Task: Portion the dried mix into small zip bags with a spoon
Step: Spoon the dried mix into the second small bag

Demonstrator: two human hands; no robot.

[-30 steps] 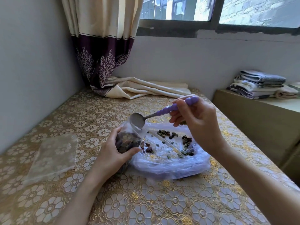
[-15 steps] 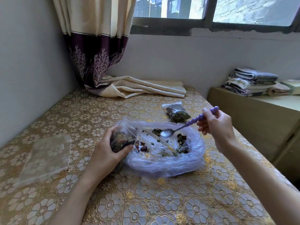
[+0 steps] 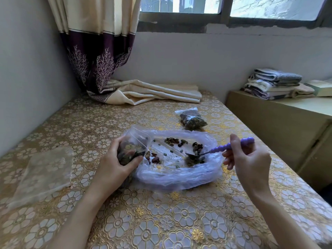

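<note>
Two hands work over a desk covered in gold floral cloth. The left hand grips a small zip bag, already holding dried mix, upright near the desk's middle. The right hand pinches a purple-handled spoon, whose bowl has dropped from the bag's mouth a second ago into the dried mix on a loose clear plastic sheet, likely scooping another load. One filled bag lies toward the far edge; empty bags sit near the left edge. No readable writing or labels appear.
</note>
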